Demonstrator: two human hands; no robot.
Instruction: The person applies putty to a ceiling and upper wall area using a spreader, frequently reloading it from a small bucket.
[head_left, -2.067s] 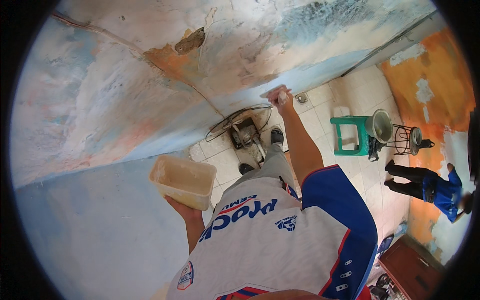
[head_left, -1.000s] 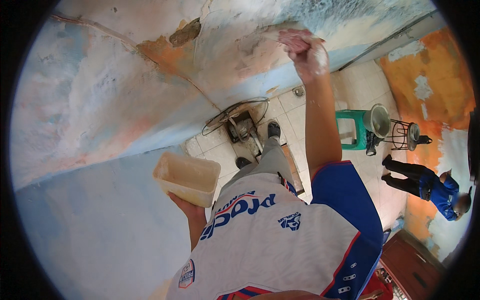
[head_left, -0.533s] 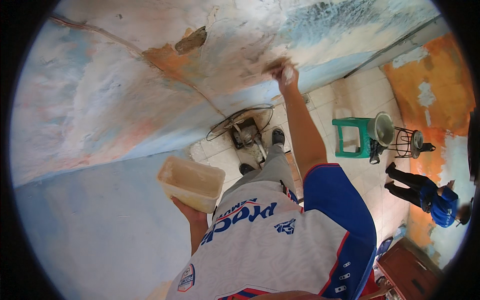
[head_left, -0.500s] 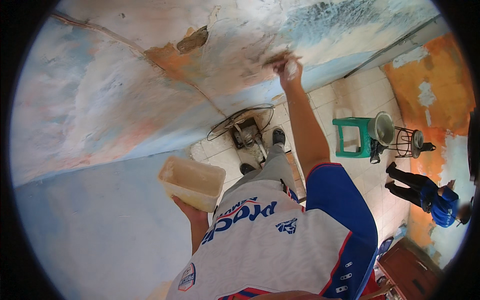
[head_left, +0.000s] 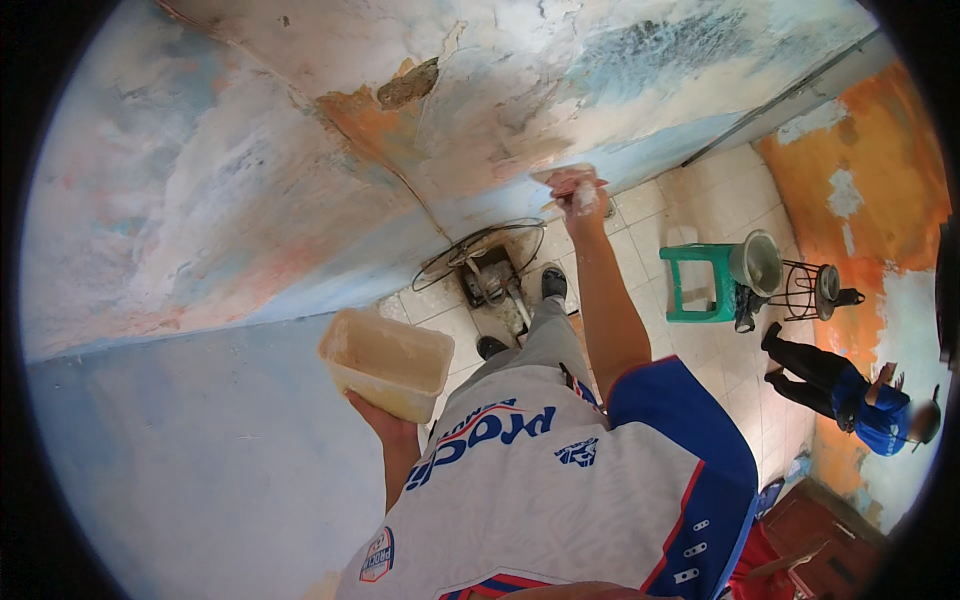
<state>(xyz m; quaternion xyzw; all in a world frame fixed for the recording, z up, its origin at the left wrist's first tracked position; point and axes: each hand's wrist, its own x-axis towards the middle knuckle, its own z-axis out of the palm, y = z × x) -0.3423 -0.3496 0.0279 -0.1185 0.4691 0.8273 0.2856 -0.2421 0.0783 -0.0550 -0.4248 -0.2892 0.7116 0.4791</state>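
My left hand (head_left: 383, 418) grips a pale rectangular plastic tub (head_left: 385, 370) from below, at its near side. Whitish residue coats the inside of the tub. My right hand (head_left: 582, 197), smeared with white paste, is closed around a putty knife (head_left: 549, 177) whose flat blade is blurred. The blade lies at the lower part of the patchy wall (head_left: 450, 130); I cannot tell whether it touches. Most of the handle is hidden in my fingers.
A motor-like machine in a wire ring (head_left: 490, 277) stands on the tiles by my feet. To the right are a green stool (head_left: 697, 285), a grey bucket (head_left: 757, 263) and a wire stand (head_left: 803, 290). Another person in blue (head_left: 880, 412) stands by the orange wall.
My right hand has moved down along the wall with the putty knife, and its blade now shows. The tub stays in my left hand, nearly still.
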